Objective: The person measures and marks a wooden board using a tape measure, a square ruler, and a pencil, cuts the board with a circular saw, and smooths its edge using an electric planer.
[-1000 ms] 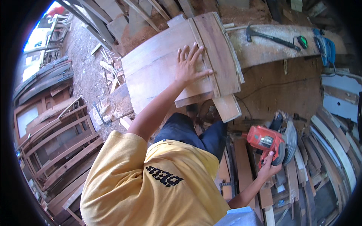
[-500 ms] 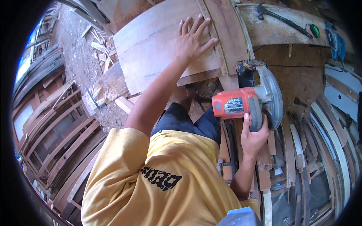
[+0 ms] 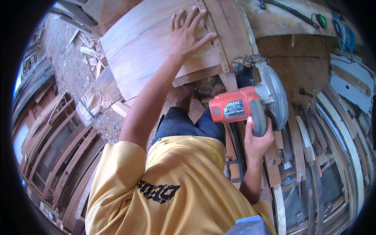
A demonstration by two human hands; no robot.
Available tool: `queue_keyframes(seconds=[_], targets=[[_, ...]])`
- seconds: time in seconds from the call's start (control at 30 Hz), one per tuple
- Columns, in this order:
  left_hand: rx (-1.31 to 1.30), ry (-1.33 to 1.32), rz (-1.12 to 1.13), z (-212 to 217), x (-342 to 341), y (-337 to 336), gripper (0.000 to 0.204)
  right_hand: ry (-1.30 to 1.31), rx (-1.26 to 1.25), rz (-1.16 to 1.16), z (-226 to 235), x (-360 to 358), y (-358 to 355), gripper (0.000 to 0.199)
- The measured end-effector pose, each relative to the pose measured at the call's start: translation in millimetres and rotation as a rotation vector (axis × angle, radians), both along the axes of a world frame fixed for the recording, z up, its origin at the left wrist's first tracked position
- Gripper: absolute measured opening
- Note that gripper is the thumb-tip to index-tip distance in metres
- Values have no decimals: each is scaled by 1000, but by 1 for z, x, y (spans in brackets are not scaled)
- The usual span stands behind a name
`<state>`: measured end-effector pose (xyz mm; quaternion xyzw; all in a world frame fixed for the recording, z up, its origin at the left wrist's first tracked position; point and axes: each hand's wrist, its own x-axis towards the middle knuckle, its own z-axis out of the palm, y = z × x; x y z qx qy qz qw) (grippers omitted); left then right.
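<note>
My right hand (image 3: 258, 137) grips the rear handle of a red and grey circular saw (image 3: 239, 105), its fingers wrapped round and the thumb along the handle. The saw's front end meets the near edge of a wide wooden panel (image 3: 141, 47). On top of that panel my left hand (image 3: 188, 33) lies flat with fingers spread. A narrow wooden strip (image 3: 214, 33) runs along the panel just right of the left fingertips. The saw's blade is hidden by its grey guard (image 3: 276, 98).
A hammer (image 3: 291, 13), a black and green tape measure (image 3: 321, 20) and a blue power tool (image 3: 344, 33) lie on a board at the upper right. Wood strips (image 3: 301, 145) stand stacked at right, and more timber (image 3: 66, 156) at left. Offcuts (image 3: 94, 53) litter the ground.
The whole view has shifted, so the panel, saw and hands sit further left and slightly higher. The saw stays in my right hand at the panel's edge; my left hand still rests on the panel.
</note>
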<state>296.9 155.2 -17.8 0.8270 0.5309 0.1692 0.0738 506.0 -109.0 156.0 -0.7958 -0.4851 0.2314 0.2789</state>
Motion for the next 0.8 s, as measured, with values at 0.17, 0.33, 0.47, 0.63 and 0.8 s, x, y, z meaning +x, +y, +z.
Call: queue_keyframes(seconds=[0.17, 0.33, 0.47, 0.63, 0.8], targets=[[2, -79, -125, 0, -7, -1, 108, 115, -41, -50, 0, 2, -13, 25], [-154, -1, -353, 34, -12, -64, 132, 128, -61, -21, 3, 1, -1, 25], [-238, 143, -301, 29, -12, -72, 121, 133, -51, 17, 3, 2, 9, 26], [-259, 157, -280, 31, -7, -79, 116, 163, -26, 53, -5, 5, 12, 24], [-265, 139, -275, 32, -8, -76, 111, 185, -113, 90, -8, 5, 22, 23]])
